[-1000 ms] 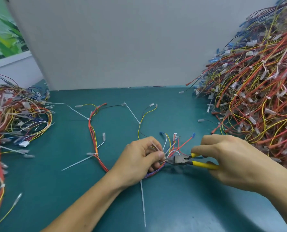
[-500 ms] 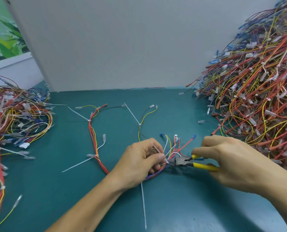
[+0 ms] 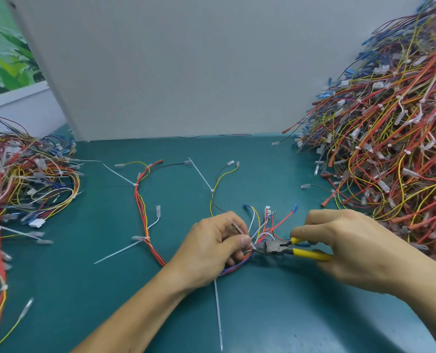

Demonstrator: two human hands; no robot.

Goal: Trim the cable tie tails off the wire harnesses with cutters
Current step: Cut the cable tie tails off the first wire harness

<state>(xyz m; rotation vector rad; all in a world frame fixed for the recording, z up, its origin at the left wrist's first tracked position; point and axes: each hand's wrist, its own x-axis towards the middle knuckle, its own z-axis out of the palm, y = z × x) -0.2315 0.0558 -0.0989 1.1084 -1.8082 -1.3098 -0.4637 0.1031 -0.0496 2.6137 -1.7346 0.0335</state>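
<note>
The cable tie tail (image 3: pixel 239 231) sits at the near bend of the wire harness (image 3: pixel 145 212) on the green table (image 3: pixel 262 314). The left hand (image 3: pixel 211 248) pinches it between thumb and fingers. Over the last second the cutters (image 3: pixel 273 247) have crept in until their nose meets the tail beside the thumb. The right hand (image 3: pixel 351 245) is wrapped round the yellow handles. The tail looks uncut, so the squeeze seems due. Three more long tails stick out of this harness.

Teal table (image 3: pixel 104 309), grey backboard (image 3: pixel 186 72), leafy mural (image 3: pixel 5 67)
</note>
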